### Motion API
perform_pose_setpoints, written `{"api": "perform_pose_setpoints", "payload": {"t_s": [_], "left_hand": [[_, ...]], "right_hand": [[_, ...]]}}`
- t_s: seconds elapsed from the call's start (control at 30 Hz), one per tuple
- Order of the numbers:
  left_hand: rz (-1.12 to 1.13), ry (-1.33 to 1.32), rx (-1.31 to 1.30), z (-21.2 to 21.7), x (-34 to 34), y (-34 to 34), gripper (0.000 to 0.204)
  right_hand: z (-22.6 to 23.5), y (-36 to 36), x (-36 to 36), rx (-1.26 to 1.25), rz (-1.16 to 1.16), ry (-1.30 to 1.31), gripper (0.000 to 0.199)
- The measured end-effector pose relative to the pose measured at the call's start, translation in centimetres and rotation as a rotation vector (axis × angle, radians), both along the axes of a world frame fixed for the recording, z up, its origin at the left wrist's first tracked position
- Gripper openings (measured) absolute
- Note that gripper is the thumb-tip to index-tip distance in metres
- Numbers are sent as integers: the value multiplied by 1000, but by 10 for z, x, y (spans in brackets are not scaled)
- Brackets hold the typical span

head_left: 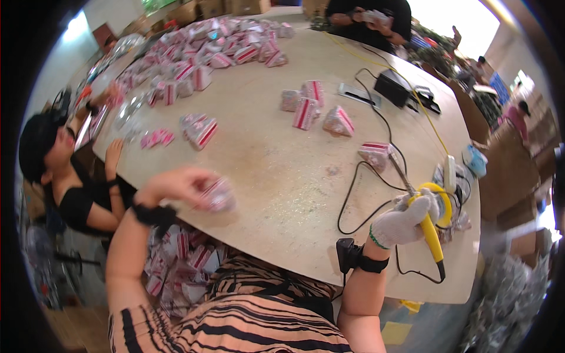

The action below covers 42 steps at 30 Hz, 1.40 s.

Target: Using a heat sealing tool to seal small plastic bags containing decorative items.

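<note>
A pale, wedge-shaped plastic packet [221, 197] is pinched at four o'clock by the half-curled left hand [187, 185]; a yellow-handled metal soldering iron [432, 238], angled toward eleven, is gripped by the closed, white-gloved right hand [401, 225].

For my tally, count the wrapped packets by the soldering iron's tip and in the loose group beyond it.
5: near packet beside the tip of the soldering iron; in the group, left packet, back packet, front packet, right packet. Others may be hidden.
</note>
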<state>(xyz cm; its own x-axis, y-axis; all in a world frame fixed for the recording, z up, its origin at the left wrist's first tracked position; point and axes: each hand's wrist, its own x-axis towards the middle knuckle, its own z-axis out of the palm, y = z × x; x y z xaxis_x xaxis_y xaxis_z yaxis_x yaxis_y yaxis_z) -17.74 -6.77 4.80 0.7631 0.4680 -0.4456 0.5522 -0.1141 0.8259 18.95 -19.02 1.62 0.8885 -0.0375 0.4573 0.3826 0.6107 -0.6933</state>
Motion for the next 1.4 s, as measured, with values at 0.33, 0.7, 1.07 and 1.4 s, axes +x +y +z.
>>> {"api": "perform_pose_setpoints", "payload": {"t_s": [0.33,0.7,1.07,1.4], "left_hand": [[-284,435,649,40,44,7,44],[-298,-58,1109,-54,338,43,58],[-135,-199,981,-67,363,42,52],[356,-667,191,-49,211,16,37]], "right_hand": [[4,-7,32,100,-204,2,23],[-13,-5,39,-116,-262,-32,26],[-9,1,36,-123,-294,-80,27],[-23,0,44,-36,43,-30,21]]}}
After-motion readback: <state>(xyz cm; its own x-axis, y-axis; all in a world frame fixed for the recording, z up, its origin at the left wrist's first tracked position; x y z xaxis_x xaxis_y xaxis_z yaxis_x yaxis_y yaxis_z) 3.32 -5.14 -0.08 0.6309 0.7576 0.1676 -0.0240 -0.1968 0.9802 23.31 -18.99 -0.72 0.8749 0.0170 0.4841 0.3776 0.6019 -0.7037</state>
